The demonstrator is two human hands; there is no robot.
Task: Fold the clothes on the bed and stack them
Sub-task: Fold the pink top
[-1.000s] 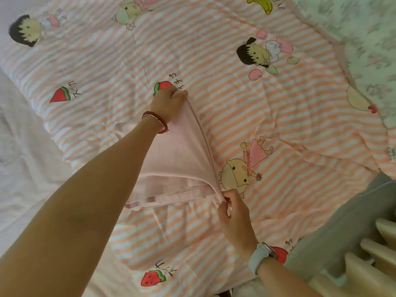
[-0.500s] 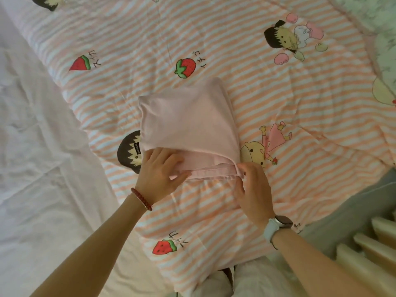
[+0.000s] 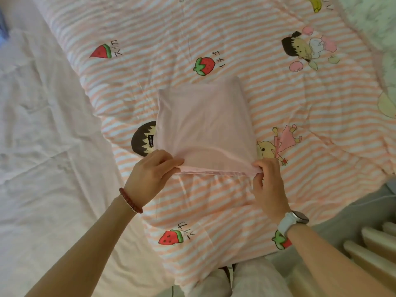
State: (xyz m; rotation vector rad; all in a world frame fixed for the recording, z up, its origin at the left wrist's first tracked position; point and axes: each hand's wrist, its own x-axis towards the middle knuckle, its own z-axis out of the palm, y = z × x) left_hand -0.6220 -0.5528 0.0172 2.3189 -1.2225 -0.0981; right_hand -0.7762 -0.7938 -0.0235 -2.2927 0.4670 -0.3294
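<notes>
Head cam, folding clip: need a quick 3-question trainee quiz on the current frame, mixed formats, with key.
1. True or false: the pink garment lies folded on the striped quilt.
2. Multiple choice: where do the left hand and the right hand grip the garment? A) the far corners B) the two near corners C) the middle of the top layer
3. Fill in: the red bead bracelet is on the ___ wrist; the white-strapped watch is on the other.

Key: 1 true; 2 B; 3 left
</notes>
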